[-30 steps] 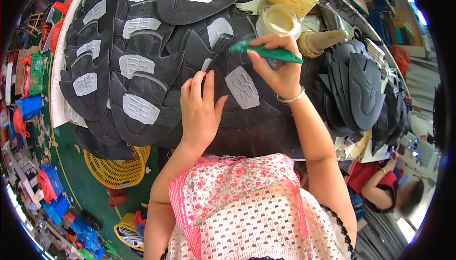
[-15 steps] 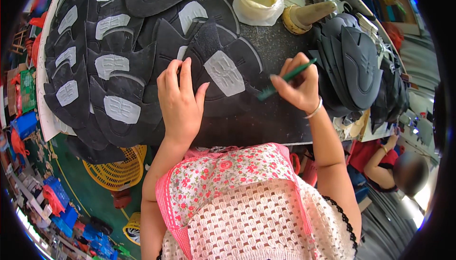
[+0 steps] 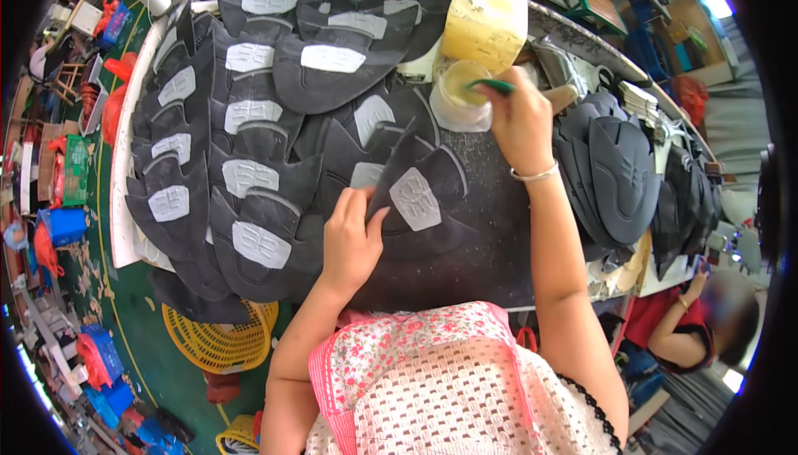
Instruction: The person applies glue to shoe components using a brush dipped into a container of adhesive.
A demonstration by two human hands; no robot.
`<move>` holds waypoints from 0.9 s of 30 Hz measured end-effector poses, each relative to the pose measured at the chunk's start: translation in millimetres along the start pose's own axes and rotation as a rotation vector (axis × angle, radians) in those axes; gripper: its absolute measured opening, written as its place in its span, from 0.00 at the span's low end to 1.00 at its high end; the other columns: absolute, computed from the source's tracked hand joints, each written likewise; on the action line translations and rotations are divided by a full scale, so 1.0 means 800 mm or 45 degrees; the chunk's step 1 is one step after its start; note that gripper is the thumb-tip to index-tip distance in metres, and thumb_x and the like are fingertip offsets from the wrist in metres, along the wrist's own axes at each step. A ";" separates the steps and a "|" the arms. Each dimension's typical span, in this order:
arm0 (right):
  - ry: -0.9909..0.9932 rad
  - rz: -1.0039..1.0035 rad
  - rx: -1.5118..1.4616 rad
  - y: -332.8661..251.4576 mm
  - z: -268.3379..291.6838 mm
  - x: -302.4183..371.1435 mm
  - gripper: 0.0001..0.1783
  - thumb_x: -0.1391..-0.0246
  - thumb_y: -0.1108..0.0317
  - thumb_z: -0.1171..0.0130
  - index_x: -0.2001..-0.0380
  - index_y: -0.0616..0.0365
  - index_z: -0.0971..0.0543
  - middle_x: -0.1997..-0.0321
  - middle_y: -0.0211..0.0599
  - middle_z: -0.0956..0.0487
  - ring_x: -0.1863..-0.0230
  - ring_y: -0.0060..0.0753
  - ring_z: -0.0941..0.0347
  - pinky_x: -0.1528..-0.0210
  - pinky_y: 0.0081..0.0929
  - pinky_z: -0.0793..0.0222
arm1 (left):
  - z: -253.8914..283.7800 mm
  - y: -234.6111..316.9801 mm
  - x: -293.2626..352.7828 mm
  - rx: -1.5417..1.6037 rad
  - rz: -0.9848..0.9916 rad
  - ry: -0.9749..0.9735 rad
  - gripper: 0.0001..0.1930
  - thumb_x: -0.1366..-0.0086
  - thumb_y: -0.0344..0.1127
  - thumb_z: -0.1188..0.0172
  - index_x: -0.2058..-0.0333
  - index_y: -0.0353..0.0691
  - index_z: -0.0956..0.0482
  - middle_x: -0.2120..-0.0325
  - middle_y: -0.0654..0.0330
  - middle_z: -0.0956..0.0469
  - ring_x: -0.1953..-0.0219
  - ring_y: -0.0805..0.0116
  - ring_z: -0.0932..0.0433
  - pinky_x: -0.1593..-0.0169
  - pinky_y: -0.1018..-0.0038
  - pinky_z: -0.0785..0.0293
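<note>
My left hand (image 3: 353, 239) grips the left edge of a black shoe piece (image 3: 445, 235) between thumb and fingers. That edge tilts up, and a pale grey ribbed patch (image 3: 415, 199) covers the middle of the piece. My right hand (image 3: 524, 118) is closed round a green-handled brush (image 3: 496, 87) above a whitish tub (image 3: 462, 116) of pale yellow liquid. The brush tip points into the tub; whether it touches the liquid I cannot tell. Several similar black pieces with grey patches (image 3: 251, 177) overlap in rows to the left.
A yellowish block-shaped container (image 3: 485, 27) stands behind the tub. To the right lies a stack of dark grey shoe pieces (image 3: 619, 181). A yellow basket (image 3: 220, 334) sits below the table's left side. Another person (image 3: 682, 322) works at the far right.
My right hand has moved with the brush from beside the shoe piece to over the tub. My left hand now lifts the piece's left edge. The view has shifted.
</note>
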State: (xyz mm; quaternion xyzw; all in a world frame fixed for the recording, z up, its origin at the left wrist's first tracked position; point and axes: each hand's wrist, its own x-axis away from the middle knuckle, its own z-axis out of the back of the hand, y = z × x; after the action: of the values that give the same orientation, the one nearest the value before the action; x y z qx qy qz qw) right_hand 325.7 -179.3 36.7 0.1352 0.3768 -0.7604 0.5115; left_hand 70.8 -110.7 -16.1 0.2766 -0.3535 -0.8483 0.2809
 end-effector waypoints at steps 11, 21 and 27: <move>0.209 -0.259 -0.142 -0.006 0.038 0.025 0.09 0.48 0.75 0.36 0.70 0.64 0.29 0.79 0.41 0.22 0.82 0.35 0.26 0.78 0.27 0.34 | 0.078 -0.049 -0.210 0.749 0.227 0.524 0.25 0.40 0.36 0.34 0.48 0.28 0.30 0.55 0.54 0.23 0.54 0.66 0.26 0.47 0.72 0.32; 0.297 -0.480 -0.349 0.004 0.062 0.055 0.12 0.47 0.71 0.34 0.72 0.64 0.27 0.79 0.30 0.26 0.83 0.15 0.35 0.80 0.16 0.40 | 0.038 -0.022 -0.172 -0.238 -0.131 0.272 0.17 0.43 0.41 0.32 0.63 0.33 0.25 0.65 0.52 0.24 0.61 0.54 0.25 0.56 0.64 0.29; 0.286 -0.391 -0.533 -0.016 0.055 0.065 0.11 0.47 0.73 0.34 0.71 0.64 0.28 0.80 0.31 0.27 0.82 0.15 0.35 0.79 0.15 0.40 | -0.022 -0.021 -0.106 -0.752 -0.364 0.064 0.22 0.38 0.43 0.40 0.51 0.33 0.27 0.49 0.49 0.28 0.50 0.51 0.28 0.47 0.59 0.33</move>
State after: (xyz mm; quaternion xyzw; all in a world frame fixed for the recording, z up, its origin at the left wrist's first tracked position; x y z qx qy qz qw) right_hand 299.3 -243.5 41.6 0.0513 0.5959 -0.7149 0.3621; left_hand 136.2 -51.8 -16.1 0.2509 -0.0426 -0.9378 0.2360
